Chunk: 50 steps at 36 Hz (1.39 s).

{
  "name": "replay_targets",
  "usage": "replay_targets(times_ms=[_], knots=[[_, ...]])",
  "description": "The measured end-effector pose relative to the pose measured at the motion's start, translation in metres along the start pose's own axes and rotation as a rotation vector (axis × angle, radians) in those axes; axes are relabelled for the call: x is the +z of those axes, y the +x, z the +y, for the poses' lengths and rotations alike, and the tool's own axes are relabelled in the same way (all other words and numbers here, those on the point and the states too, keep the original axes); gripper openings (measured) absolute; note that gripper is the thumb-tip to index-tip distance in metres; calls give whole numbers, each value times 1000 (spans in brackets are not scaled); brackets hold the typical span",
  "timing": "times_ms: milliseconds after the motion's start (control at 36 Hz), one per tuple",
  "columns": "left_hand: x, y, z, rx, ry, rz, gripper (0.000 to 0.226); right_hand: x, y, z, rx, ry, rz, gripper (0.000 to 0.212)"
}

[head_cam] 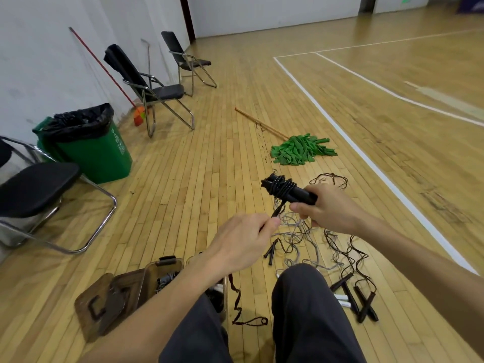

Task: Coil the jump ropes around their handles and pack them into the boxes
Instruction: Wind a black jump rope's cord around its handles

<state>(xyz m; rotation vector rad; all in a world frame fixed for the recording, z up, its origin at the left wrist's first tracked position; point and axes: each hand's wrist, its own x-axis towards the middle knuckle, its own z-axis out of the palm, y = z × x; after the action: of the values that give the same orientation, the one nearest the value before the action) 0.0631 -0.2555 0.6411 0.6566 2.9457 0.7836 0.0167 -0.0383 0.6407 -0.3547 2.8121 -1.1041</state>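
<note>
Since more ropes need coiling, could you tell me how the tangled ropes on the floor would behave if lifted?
Probably floppy: the tangled ropes lie in loose, wandering loops. Lifting one would likely drag others along, since grey and black strands cross. The black handles look rigid, so likely the easier grip.

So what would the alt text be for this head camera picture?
A person's right hand grips black jump rope handles wound with cord, while the left hand pinches the loose end. More tangled ropes lie on the wooden floor.
</note>
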Motion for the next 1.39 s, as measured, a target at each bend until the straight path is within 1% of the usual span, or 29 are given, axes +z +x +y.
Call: replay_targets(times_ms=[111, 250, 389, 500, 611, 694, 833, 944, 1083, 1139, 1222, 1333, 1389], knots=[[-10, -3, 0, 16, 219, -110, 43, 5, 2, 1, 56, 43, -134, 12], [-22, 0, -2, 61, 418, -177, 44, 7, 2, -2, 163, 93, -322, 15], [-26, 2, 0, 125, 473, -225, 40, 9, 0, -9, 266, 73, -470, 20], [-34, 5, 4, 172, 466, -260, 37, 12, -2, -14, 297, 46, -529, 21], [-43, 12, 2, 200, 405, -309, 35, 17, -6, -19, 309, 64, -602, 23], [-49, 15, 0, 212, 352, -342, 34, 22, -10, -24, 299, 58, -651, 28], [-51, 17, -2, 227, 224, -352, 31, 26, -19, -35, 227, 17, -756, 21], [-51, 17, -4, 220, 133, -379, 29, 27, -26, -44, 188, 14, -822, 20], [-47, 18, -4, 198, 16, -412, 23, 27, -32, -53, 148, -10, -861, 20], [-45, 19, -4, 197, -23, -420, 17, 26, -34, -56, 119, -14, -878, 20], [-45, 20, -7, 208, -148, -429, 4, 22, -38, -60, 65, 9, -884, 22], [-45, 18, -13, 188, -401, -434, 10, 14, -45, -64, 13, 77, -872, 27], [-44, 17, -14, 178, -482, -430, 13, 13, -47, -65, 2, 101, -864, 28]])
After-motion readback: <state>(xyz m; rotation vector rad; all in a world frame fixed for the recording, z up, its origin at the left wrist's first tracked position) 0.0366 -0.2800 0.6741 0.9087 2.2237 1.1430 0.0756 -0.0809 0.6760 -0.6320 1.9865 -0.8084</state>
